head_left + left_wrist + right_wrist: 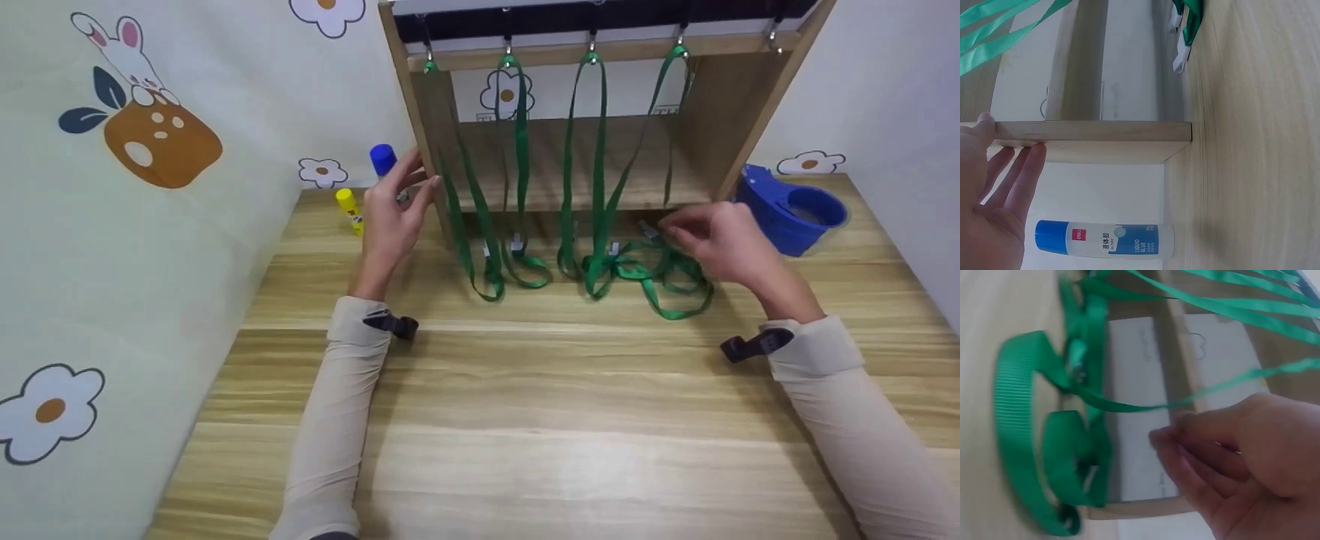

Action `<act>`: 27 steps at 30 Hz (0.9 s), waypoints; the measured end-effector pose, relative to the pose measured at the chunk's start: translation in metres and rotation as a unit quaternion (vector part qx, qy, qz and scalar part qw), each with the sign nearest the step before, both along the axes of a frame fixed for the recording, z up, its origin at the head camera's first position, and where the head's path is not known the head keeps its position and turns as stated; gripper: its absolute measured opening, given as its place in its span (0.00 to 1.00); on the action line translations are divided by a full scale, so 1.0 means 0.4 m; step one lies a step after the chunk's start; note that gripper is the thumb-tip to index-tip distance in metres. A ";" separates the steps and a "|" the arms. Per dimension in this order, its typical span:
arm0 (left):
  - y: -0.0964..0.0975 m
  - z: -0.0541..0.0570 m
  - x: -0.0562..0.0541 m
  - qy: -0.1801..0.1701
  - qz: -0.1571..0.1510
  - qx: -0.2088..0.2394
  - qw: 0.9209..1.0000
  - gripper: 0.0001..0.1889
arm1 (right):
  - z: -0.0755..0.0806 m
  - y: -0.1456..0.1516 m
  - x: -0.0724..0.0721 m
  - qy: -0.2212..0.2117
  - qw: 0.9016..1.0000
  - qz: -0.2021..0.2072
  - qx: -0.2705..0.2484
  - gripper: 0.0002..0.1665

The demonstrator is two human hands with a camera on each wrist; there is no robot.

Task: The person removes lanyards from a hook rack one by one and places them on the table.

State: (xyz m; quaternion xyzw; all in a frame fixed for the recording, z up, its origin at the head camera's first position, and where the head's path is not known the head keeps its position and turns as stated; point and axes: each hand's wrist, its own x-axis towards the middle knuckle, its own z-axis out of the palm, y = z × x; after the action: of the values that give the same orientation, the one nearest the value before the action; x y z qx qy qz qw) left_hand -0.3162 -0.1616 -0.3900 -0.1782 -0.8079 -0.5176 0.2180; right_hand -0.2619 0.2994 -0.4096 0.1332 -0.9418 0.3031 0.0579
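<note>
Green lanyards (600,150) hang from metal hooks along a wooden rack (720,105), their lower ends lying in loops on the table. At the rack's left side panel, my left hand (394,214) grips the edge; in the left wrist view, the thumb is on one face and the fingers on the other. My right hand (724,236) is close beside the rightmost lanyard, near its pale clip (649,229). In the right wrist view, the fingertips (1157,437) come together with nothing visible between them, and a green strap (1129,406) passes just above.
A blue-capped liquid glue bottle (1106,239) and a yellow glue stick (349,210) stand left of the rack. To its right is a blue tape dispenser (795,210). The rightmost hook (775,37) is bare. Patterned walls (225,75) enclose the wooden table (525,420).
</note>
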 end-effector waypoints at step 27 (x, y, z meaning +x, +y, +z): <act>-0.002 -0.010 -0.004 0.015 -0.004 0.007 1.000 0.25 | -0.064 -0.038 -0.023 0.088 0.995 0.023 0.034 0.03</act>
State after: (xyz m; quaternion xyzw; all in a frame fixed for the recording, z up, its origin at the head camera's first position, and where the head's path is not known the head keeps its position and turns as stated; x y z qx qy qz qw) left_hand -0.3176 -0.1624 -0.3939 -0.1878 -0.8004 -0.5211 0.2292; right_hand -0.2710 0.2840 -0.4351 0.1824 -0.9397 0.2592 0.1288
